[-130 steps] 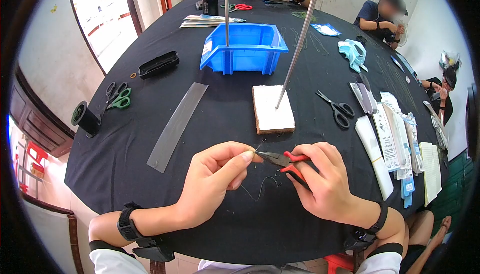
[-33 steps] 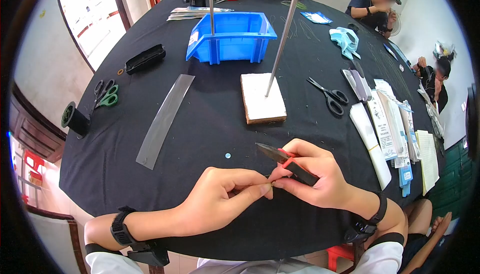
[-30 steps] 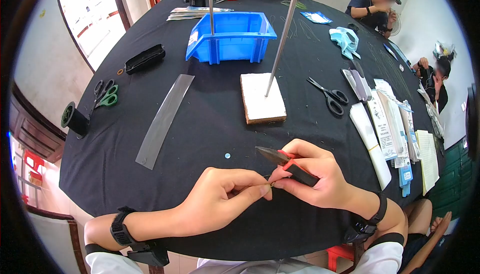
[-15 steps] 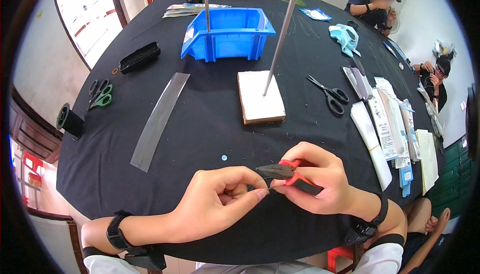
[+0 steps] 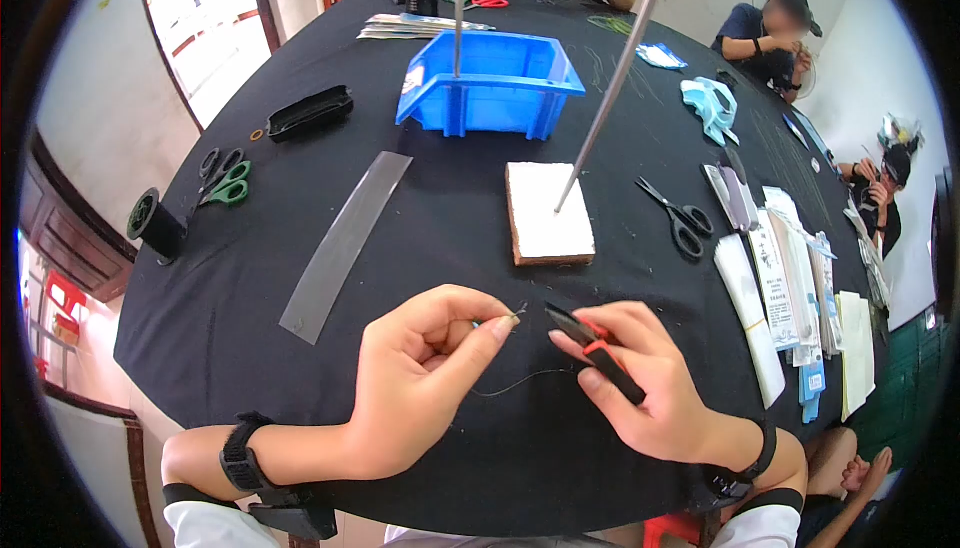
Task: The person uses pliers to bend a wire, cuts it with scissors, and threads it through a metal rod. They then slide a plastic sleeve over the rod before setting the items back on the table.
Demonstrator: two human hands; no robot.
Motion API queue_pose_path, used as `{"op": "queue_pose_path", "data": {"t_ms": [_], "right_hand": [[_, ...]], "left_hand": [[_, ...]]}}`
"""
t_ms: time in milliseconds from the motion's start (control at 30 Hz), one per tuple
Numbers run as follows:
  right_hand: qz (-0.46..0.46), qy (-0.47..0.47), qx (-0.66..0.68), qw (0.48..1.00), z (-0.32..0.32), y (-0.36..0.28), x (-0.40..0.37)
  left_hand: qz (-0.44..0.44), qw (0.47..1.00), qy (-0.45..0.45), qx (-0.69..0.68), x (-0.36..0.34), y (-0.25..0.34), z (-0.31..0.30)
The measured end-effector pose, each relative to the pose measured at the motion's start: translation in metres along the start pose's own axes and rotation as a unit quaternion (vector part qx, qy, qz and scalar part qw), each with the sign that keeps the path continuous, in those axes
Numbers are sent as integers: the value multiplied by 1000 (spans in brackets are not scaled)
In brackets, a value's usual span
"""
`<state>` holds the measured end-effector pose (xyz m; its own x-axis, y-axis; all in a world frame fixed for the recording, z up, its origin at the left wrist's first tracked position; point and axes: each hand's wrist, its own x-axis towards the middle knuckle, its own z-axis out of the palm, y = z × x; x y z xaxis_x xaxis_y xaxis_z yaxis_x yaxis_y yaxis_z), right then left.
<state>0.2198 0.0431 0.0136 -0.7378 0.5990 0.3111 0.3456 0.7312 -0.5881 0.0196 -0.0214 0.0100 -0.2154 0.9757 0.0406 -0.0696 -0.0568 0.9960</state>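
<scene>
My left hand [image 5: 415,383] is closed in a pinch, thumb against forefinger, on a thin line [image 5: 520,385]. A short, dark, thin end [image 5: 522,308] sticks up from the fingertips, too small to make out fully. Below, the line runs in a loose curve toward my right hand [image 5: 650,378], which is wrapped round a pair of pliers [image 5: 601,350] with red and black handles. Their dark jaws point up and left, just right of the pinched end and apart from it. Whether the jaws are parted is hard to tell.
Ahead stand a white block [image 5: 545,218] with a metal rod [image 5: 610,93] and a blue bin [image 5: 505,108]. Left lie a clear strip [image 5: 345,248], green scissors [image 5: 232,185] and a spool [image 5: 155,228]. Black scissors [image 5: 680,220] and paper packets [image 5: 785,278] lie right. Other people sit around the table.
My hands have moved apart and up. The pliers have turned, jaws now pointing up and left instead of straight left. The thin line shows between my hands, and the camera view has shifted.
</scene>
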Motion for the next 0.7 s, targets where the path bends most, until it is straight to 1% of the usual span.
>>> {"op": "queue_pose_path", "data": {"t_ms": [67, 167, 267, 433, 533, 633, 700], "right_hand": [[7, -21, 17, 1000, 1, -4, -1], [6, -29, 32, 999, 2, -7, -1], [-1, -32, 40, 999, 4, -7, -2], [1, -17, 55, 998, 6, -8, -2], [-24, -28, 46, 998, 5, -6, -2], [5, -32, 81, 996, 7, -5, -4], [5, -30, 84, 996, 6, -6, -4]], "left_hand": [[39, 999, 13, 13, -1, -1, 2], [53, 998, 12, 34, -2, 0, 2], [82, 993, -11, 80, -3, 0, 0], [92, 992, -22, 88, -4, -1, 0], [95, 990, -25, 101, -4, -2, 0], [103, 987, -29, 116, -3, -2, -1], [96, 988, -30, 119, -4, -1, -1]]}}
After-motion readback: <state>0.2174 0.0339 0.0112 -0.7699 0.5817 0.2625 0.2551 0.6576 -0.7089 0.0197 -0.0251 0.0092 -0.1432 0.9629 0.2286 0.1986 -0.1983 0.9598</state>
